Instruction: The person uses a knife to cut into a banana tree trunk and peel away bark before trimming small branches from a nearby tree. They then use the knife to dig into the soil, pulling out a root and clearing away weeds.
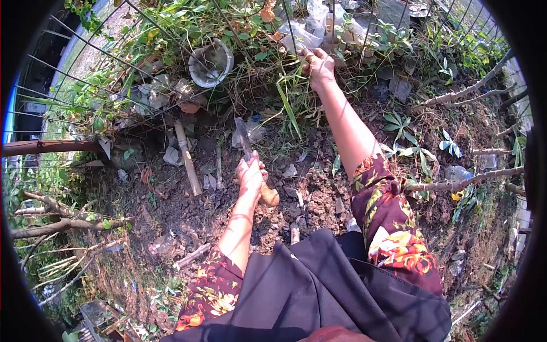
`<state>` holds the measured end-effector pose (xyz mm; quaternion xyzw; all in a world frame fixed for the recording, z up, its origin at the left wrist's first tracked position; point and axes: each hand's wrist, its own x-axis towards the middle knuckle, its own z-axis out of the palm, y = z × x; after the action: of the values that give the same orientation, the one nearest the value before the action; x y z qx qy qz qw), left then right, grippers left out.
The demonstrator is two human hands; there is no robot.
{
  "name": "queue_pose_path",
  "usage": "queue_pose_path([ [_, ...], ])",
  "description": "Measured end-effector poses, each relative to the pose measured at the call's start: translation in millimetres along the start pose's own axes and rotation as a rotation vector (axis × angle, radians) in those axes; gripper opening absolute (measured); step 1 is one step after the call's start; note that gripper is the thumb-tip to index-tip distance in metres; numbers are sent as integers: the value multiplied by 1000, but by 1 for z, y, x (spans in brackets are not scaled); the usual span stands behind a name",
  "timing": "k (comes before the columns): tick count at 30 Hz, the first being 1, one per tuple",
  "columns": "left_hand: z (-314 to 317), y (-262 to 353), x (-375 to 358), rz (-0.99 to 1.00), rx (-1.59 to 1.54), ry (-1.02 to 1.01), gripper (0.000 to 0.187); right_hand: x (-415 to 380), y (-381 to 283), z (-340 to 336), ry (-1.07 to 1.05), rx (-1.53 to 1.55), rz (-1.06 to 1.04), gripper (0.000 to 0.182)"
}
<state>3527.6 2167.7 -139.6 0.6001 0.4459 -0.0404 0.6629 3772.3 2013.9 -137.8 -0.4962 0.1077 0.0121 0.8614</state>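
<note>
My left hand (250,174) is wrapped round the handle of a large knife (244,137). Its dark blade points away from me, toward the weeds, and the rounded wooden butt sticks out below my fist. Farther forward, my right hand (319,68) reaches to the foot of the wire fence with its fingers curled. They are right at the lower edge of a crumpled clear plastic bag (310,31), among grass stems (289,105); what exactly they grip I cannot tell.
A dirty white bowl (211,64) lies in the weeds by the wire fence (154,25). A pale stick (188,159) rests on the dug soil (310,211). Cut branches jut in from the left (68,225) and right (467,182). A rusty pipe (51,147) runs at left.
</note>
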Motion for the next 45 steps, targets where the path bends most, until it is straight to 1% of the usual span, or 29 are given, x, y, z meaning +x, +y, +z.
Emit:
queue_pose_path([
  [2, 1, -1, 1, 30, 23, -3, 27, 2, 3, -5, 82, 86, 7, 8],
  [4, 1, 0, 4, 58, 46, -6, 28, 4, 12, -17, -41, -88, -218, 10],
  [5, 2, 1, 5, 72, 47, -12, 28, -7, 6, -19, -56, -622, -275, 15],
  [6, 4, 4, 3, 84, 49, -19, 28, -28, 2, -20, -81, -773, -287, 18],
  [8, 7, 6, 2, 74, 46, -33, 29, -58, 7, -29, -133, -961, -388, 15],
  [11, 5, -3, 12, 54, -5, -128, 20, -79, 0, -39, -135, -881, -551, 8],
  [12, 4, -5, 12, 50, 0, -131, 20, -82, 3, -38, -160, -960, -625, 6],
  [15, 6, 2, 6, 52, -36, -66, 29, -90, 9, -33, -115, -953, -687, 8],
  [16, 6, 7, 4, 54, -40, -66, 29, -91, 17, -35, -106, -901, -530, 9],
  [18, 3, 12, 0, -23, -81, -49, 28, -84, 42, -51, -73, -1017, -669, 10],
  [19, -3, 5, 7, 44, -1, -70, 26, -78, 58, -68, -51, -1019, -622, 11],
  [20, -3, 5, 7, 38, -4, -66, 26, -76, 69, -85, -32, -1022, -568, 12],
  [21, -5, 5, 6, 21, -31, -40, 26, -89, 54, -84, 52, -860, -388, 18],
  [22, -7, 5, 5, 5, -59, -12, 27, -84, 55, -99, 259, -1078, -375, 21],
  [23, -6, 2, 5, 5, -44, 45, 25, -82, 53, -108, 402, -864, -521, 21],
  [25, -12, -9, 10, -8, -72, 19, 24, -71, 29, -114, 476, -881, -655, 16],
  [26, -13, -14, 14, -6, -105, -20, 24, -61, 20, -114, 499, -898, -680, 19],
  [28, -11, -18, 13, -1, -152, -18, 24, -40, 0, -99, 609, -1101, -831, 43],
  [30, -8, -15, 11, -30, -144, -12, 21, 2, 26, -119, 562, -1286, -670, 47],
  [32, -8, -7, 6, -59, -119, -8, 21, 16, 26, -116, 215, -1012, 17, 45],
  [34, -9, -6, 9, -22, -94, -19, 21, 3, 38, -105, 152, -1270, -173, 37],
  [35, -10, -6, 10, -22, -94, -18, 21, -19, 45, -90, 59, -1324, -551, 29],
  [36, -10, -7, 12, 12, -38, 12, 22, -38, 57, -79, 3, -1238, -432, 28],
  [37, -11, -7, 13, 46, 16, 44, 22, -62, 83, -81, -226, -1734, -821, 25],
  [38, -11, -9, 13, 41, 11, 49, 22, -94, 88, -67, -281, -1469, -786, 27],
  [40, -12, -9, 14, 33, 44, 46, 24, -126, 105, -72, -710, -1466, -643, 27],
  [42, -14, -11, 16, 40, 35, 44, 25, -144, 104, -65, -898, -1498, -484, 23],
  [44, -17, -15, 15, 44, 31, 37, 25, -156, 90, -53, -1326, -1479, -308, 20],
  [45, -19, -18, 15, 44, 44, 50, 26, -173, 95, -53, -1457, -1229, -546, 14],
])
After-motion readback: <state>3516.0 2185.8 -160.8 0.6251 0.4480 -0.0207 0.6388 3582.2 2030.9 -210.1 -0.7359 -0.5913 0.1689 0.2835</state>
